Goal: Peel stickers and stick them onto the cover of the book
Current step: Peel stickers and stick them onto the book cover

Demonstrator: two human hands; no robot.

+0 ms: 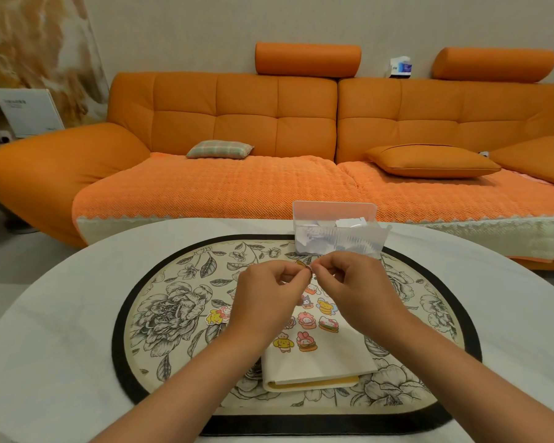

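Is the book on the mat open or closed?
Closed: the book lies flat with its cover on top, and stickers sit on that cover.

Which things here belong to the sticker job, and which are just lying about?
Job: held sticker, pinched by left hand and right hand; book, cover already stickered; loose sticker beside it; clear box of paper scraps.
Lying about: floral mat, sofa, plaid cushion, orange cushion.

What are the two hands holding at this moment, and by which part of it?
One small sticker, raised above the book. The left hand pinches its left edge and the right hand its right edge, with the fingertips.
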